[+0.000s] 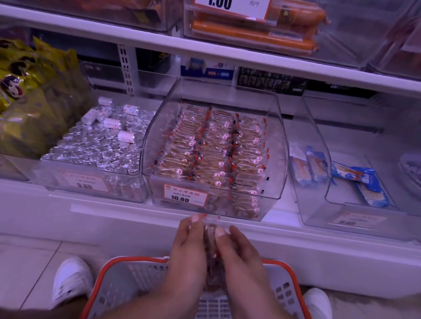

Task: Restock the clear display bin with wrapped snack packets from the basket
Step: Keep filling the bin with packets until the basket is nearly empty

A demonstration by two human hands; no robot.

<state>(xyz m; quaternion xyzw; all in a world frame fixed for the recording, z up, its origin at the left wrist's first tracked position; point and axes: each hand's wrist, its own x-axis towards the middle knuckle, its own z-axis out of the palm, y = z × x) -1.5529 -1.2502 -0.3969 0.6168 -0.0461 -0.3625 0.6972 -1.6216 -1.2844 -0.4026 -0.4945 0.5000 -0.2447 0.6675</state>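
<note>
The stack of snack packets (211, 239) is sitting between the two hands, above the basket (126, 274) and just below the front edge of the clear display bin (216, 144). The packets are looking light and thin, and their clear film is probably slippery, so a loose stack like this one is likely to slide apart or fan out. Holding it from both flat sides, with the fingertips near the top edge, is seeming the safest way. The contents are probably brittle, so a hard squeeze is better avoided.

The packets are showing a brown bar inside transparent wrapping with small red marks at the ends, the same as the rows that are already standing in three lines in the bin.

The left hand (188, 249) is pressing the stack from its side with the fingers curled round it, and the right hand (237, 257) is doing the same from the other side.

A price label (184, 196) reading 10.80 is sticking on the bin front. White shoes (72, 279) are standing on the tile floor beside the basket.
</note>
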